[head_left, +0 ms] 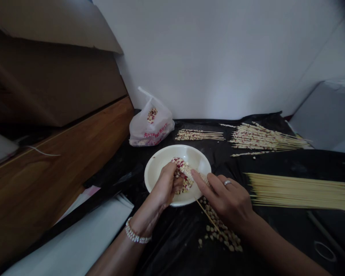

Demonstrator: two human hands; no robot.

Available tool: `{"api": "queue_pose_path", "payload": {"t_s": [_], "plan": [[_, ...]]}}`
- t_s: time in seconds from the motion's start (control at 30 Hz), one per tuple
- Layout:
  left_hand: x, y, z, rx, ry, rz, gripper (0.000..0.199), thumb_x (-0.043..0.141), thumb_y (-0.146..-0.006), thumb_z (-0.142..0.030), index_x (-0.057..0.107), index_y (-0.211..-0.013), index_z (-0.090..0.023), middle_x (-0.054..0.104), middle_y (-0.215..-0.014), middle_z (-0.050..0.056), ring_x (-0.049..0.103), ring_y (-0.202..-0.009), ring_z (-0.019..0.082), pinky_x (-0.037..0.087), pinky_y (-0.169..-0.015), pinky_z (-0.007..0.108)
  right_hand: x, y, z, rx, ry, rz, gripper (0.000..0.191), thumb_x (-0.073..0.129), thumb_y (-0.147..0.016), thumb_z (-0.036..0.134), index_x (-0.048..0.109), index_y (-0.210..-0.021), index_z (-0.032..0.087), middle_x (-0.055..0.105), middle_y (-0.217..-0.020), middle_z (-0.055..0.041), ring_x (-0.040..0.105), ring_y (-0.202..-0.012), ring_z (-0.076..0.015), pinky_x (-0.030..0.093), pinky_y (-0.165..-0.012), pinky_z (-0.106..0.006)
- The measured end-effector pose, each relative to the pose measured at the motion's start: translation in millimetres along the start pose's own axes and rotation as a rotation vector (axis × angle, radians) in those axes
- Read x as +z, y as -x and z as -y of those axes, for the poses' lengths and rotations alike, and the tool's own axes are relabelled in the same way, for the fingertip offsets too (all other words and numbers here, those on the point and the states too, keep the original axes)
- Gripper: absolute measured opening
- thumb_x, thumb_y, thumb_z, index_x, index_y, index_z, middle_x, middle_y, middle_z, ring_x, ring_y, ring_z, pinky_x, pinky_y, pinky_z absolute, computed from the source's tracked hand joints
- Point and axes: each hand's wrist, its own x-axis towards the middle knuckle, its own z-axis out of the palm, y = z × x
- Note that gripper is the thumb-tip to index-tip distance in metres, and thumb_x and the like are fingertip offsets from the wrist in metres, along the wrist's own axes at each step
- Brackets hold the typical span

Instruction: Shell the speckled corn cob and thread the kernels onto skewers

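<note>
My left hand (168,182), with a beaded bracelet at the wrist, is closed round a corn cob (186,168) with red and cream kernels. The cob is over a white bowl (152,168), where loose kernels (186,184) lie under it. My right hand (227,191), wearing a ring, is closed at the cob's right-hand end, one finger pressed along its side. Part of the cob is hidden by the fingers. A thin wooden skewer (207,214) slants below my right hand, beside a heap of loose kernels (225,235); I cannot tell whether the hand touches the skewer.
Behind the bowl stands a white plastic bag (152,128) holding kernels. Skewers threaded with kernels lie in a small group (194,135) and a large pile (258,138). Bare skewers (301,191) lie at right on black plastic sheeting (172,237). A cardboard box (57,76) stands left.
</note>
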Motion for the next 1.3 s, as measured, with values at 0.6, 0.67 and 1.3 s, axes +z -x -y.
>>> {"api": "queue_pose_path", "payload": {"t_s": [0.6, 0.67, 1.3], "plan": [[-3.9, 1.7, -5.0, -0.053, 0.092, 0.049, 0.013, 0.057, -0.060, -0.021, 0.046, -0.066, -0.017, 0.039, -0.052, -0.007, 0.018, -0.038, 0.000, 0.009, -0.038, 0.016, 5.7, 5.0, 2.2, 0.143, -0.103, 0.018, 0.037, 0.049, -0.100, 0.010, 0.059, -0.136, 0.012, 0.065, -0.076, -0.0026, 0.051, -0.059, -0.0140, 0.034, -0.057, -0.030], [-3.5, 1.9, -5.7, -0.065, 0.086, 0.053, 0.016, 0.058, -0.066, -0.027, 0.047, -0.065, -0.016, 0.040, -0.053, -0.007, 0.018, -0.038, 0.000, 0.009, -0.038, 0.017, 6.3, 5.2, 2.3, 0.141, -0.096, 0.022, 0.038, 0.049, -0.100, 0.010, 0.058, -0.136, 0.012, 0.065, -0.076, -0.0025, 0.050, -0.059, -0.0140, 0.034, -0.057, -0.030], [-3.7, 3.2, -5.1, -0.052, 0.078, 0.071, 0.017, 0.058, -0.060, -0.017, 0.046, -0.071, -0.017, 0.044, -0.057, -0.007, 0.019, -0.039, 0.000, 0.009, -0.039, 0.016, 8.4, 7.6, 2.9, 0.149, -0.091, 0.038, 0.046, 0.052, -0.097, 0.009, 0.052, -0.143, 0.011, 0.065, -0.075, -0.0015, 0.052, -0.057, -0.0129, 0.035, -0.053, -0.030]]}}
